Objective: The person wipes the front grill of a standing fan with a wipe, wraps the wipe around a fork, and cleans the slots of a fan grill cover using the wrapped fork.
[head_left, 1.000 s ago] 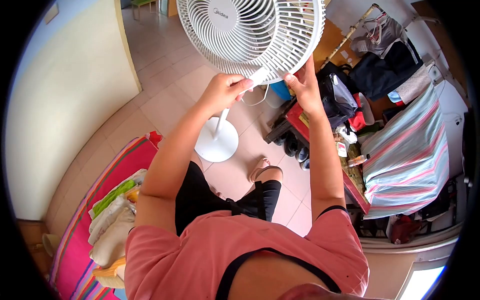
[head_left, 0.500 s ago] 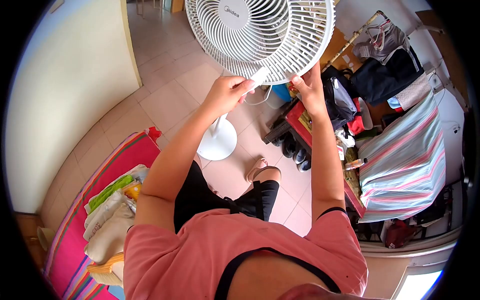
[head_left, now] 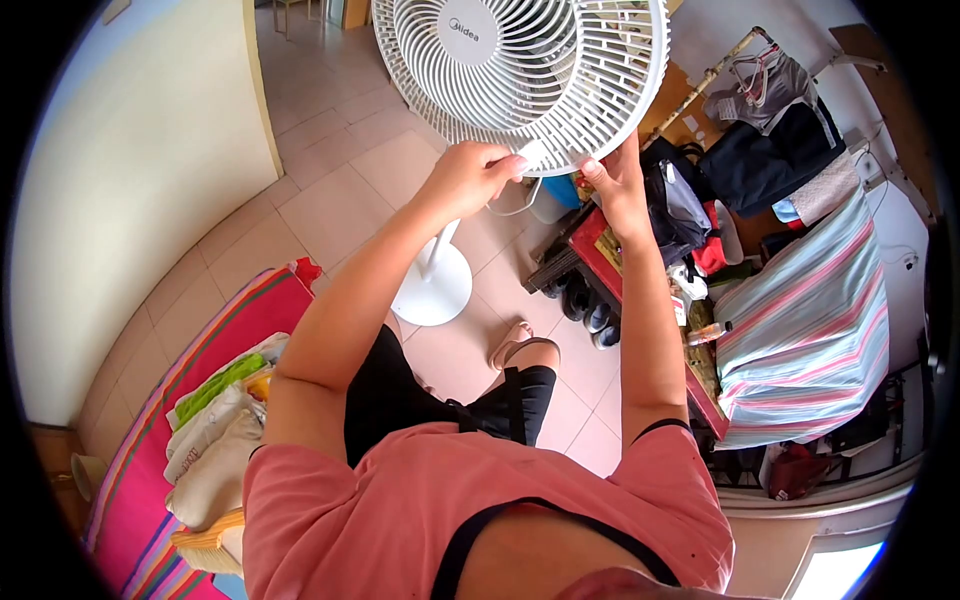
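Observation:
A white standing fan [head_left: 600, 100] with a round slatted grille fills the top of the view. Its round base [head_left: 435, 287] rests on the tiled floor. My left hand [head_left: 475, 180] is closed in a pinch at the grille's lower edge, on a small white flat piece [head_left: 536, 155] whose kind I cannot make out. My right hand [head_left: 618, 195] grips the grille's rim at the lower right, thumb on the front and fingers partly hidden behind it.
At left, a striped pink bedcover [head_left: 200, 370] bears folded clothes [head_left: 215, 430] and a wooden-backed brush [head_left: 210, 540]. To the right are a red-edged table [head_left: 597, 250] with bags and a bottle [head_left: 708, 333], shoes [head_left: 597, 316] below, and a striped cloth [head_left: 800, 330].
My left hand has slid a little to the right and up along the grille's lower edge with the white piece. My right hand stays on the rim.

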A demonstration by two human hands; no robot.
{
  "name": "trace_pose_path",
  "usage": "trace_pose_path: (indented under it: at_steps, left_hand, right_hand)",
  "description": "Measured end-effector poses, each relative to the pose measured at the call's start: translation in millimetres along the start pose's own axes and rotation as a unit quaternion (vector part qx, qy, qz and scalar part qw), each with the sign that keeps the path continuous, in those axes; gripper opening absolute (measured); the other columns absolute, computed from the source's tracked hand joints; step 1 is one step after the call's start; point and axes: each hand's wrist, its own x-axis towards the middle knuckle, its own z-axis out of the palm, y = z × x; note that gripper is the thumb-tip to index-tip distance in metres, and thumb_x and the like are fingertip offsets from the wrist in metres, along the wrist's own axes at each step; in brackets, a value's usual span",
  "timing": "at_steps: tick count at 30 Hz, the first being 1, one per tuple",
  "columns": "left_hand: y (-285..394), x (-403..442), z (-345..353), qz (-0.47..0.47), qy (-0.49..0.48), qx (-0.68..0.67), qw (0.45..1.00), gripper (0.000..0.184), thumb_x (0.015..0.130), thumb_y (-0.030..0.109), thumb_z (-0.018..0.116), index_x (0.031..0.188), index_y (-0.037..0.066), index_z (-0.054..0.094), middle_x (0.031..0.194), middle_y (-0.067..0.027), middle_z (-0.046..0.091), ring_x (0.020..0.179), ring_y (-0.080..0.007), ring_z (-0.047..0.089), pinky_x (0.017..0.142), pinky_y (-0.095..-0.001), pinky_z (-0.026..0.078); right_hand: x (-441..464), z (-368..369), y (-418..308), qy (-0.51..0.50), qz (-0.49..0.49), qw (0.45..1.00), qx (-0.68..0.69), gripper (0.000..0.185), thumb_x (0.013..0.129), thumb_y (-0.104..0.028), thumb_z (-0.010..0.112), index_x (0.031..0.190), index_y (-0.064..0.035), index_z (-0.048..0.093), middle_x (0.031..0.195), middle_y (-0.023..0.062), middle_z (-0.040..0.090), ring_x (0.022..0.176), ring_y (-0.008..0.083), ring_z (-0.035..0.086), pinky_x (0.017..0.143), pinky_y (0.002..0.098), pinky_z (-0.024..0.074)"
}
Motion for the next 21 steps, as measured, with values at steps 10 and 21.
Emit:
trace_pose_path:
  at_steps: [10, 21]
  left_hand:
    - [-2, -2, 5, -0.014, 0.019, -0.004, 1.000, 0.036, 0.091, 0.036, 0.058, 0.081, 0.003, 0.068, 0.054, 0.0003, 0.051, 0.048, -0.0090, 0.046, 0.048, -0.0265, 0.037]
    - [6, -2, -16, 0.005, 0.050, 0.035, 0.998, 0.030, 0.092, 0.030, 0.059, 0.086, 0.003, 0.070, 0.054, 0.0030, 0.048, 0.049, -0.0048, 0.041, 0.046, -0.0241, 0.034]
  right_hand:
    - [1, -3, 4, 0.007, -0.001, 1.000, -0.002, 0.093, 0.082, -0.021, 0.071, 0.148, -0.0105, 0.006, 0.141, 0.0144, 0.036, 0.128, 0.0285, 0.039, 0.102, 0.0414, 0.0380]
    - [0, -3, 3, 0.006, -0.002, 1.000, -0.005, 0.092, 0.083, -0.021, 0.071, 0.148, -0.0097, 0.007, 0.141, 0.0149, 0.036, 0.128, 0.0292, 0.039, 0.102, 0.0416, 0.0379]
